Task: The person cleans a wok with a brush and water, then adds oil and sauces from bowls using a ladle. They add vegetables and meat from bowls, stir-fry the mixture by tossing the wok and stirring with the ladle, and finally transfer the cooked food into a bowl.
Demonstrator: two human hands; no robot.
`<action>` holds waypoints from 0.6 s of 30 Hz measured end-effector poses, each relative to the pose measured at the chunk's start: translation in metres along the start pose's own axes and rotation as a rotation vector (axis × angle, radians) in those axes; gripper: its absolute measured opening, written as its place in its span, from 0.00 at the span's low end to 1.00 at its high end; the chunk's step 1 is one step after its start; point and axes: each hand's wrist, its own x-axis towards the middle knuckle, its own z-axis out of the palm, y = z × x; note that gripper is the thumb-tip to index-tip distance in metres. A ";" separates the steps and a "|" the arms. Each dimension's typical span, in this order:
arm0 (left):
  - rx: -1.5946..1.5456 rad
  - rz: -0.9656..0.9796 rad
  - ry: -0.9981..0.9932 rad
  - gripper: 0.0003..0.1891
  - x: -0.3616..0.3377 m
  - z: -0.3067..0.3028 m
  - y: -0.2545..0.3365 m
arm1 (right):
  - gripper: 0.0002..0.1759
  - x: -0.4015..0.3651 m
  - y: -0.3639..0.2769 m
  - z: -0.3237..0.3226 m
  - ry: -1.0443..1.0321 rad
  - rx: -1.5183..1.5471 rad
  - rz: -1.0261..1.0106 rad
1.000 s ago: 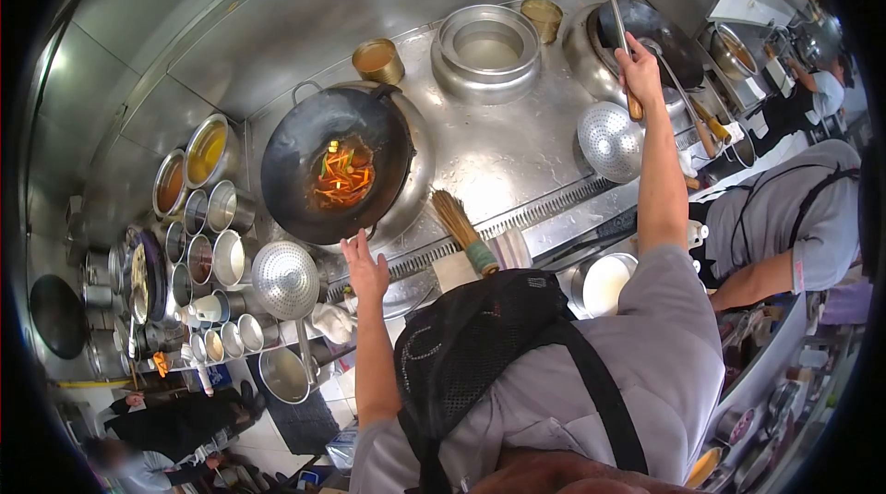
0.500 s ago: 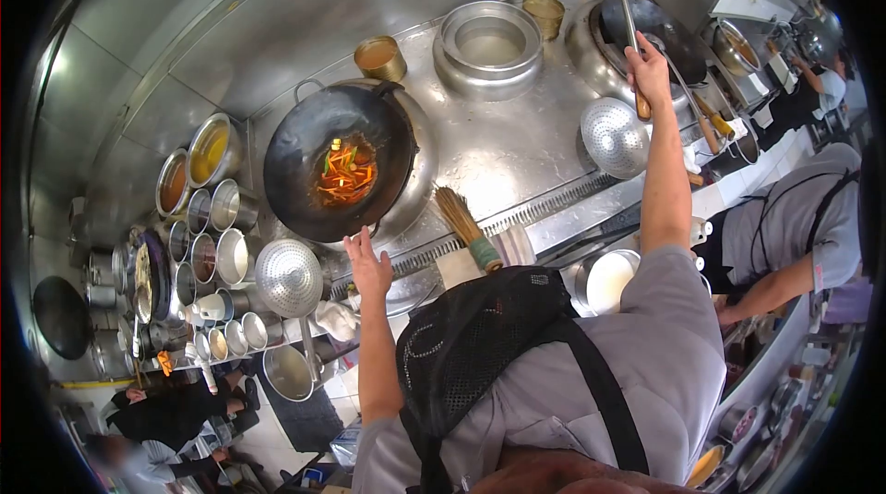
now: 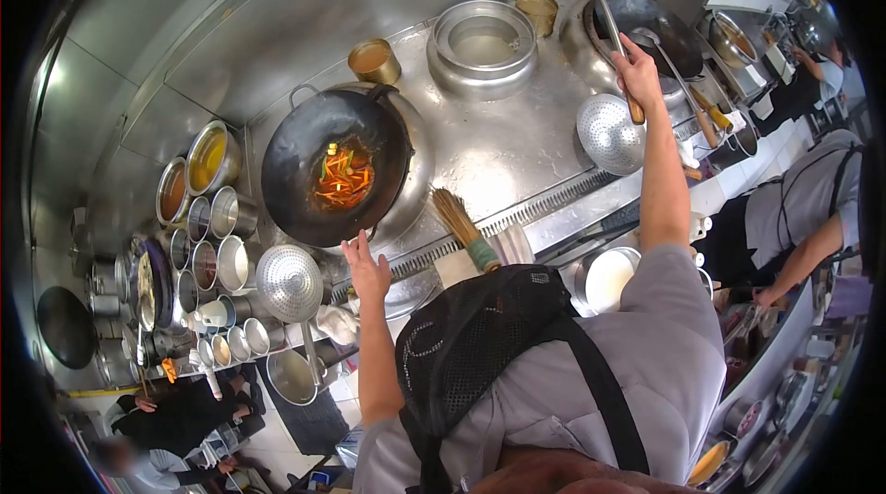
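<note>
My right hand [image 3: 639, 76] is closed around the handle of a long ladle [image 3: 604, 18], whose bowl is raised at the top of the view, to the left of the right-hand wok [image 3: 666, 25]. Below that hand a round perforated strainer [image 3: 609, 132] rests near the counter's front. My left hand [image 3: 369, 271] has its fingers apart, fingertips right at the near rim and loop handle of a black wok [image 3: 291, 166]. Inside this wok lie orange strips [image 3: 346, 182] with some green and yellow pieces in a little liquid.
Between the woks stand a metal pot [image 3: 482, 49] and a tin [image 3: 374, 60]. A bamboo brush [image 3: 459, 222] lies at the front edge. On the left are a second strainer [image 3: 289, 282], a bowl of yellow liquid [image 3: 210, 157] and several containers. A co-worker [image 3: 803, 194] stands at right.
My right hand has shifted slightly left, and the ladle's bowl has swung left. My left hand stays by the wok's rim. The co-worker on the right has moved lower and farther right.
</note>
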 end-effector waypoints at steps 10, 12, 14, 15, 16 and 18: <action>0.009 -0.009 -0.014 0.41 0.000 -0.001 0.002 | 0.33 -0.005 -0.006 -0.010 0.101 0.084 -0.030; 0.006 -0.016 -0.016 0.41 0.000 -0.002 0.002 | 0.32 -0.011 -0.010 -0.011 0.100 0.109 -0.035; -0.001 -0.016 -0.015 0.41 0.000 0.000 0.001 | 0.32 -0.023 -0.020 -0.010 0.102 0.134 -0.038; -0.007 -0.016 -0.012 0.41 0.000 0.001 0.000 | 0.32 -0.034 -0.026 -0.007 0.088 0.204 -0.046; -0.007 -0.017 -0.013 0.41 0.001 0.001 0.001 | 0.32 -0.047 -0.033 -0.001 0.072 0.274 -0.055; -0.006 -0.011 -0.004 0.41 -0.001 0.001 0.001 | 0.33 -0.075 -0.036 0.016 0.008 0.322 -0.052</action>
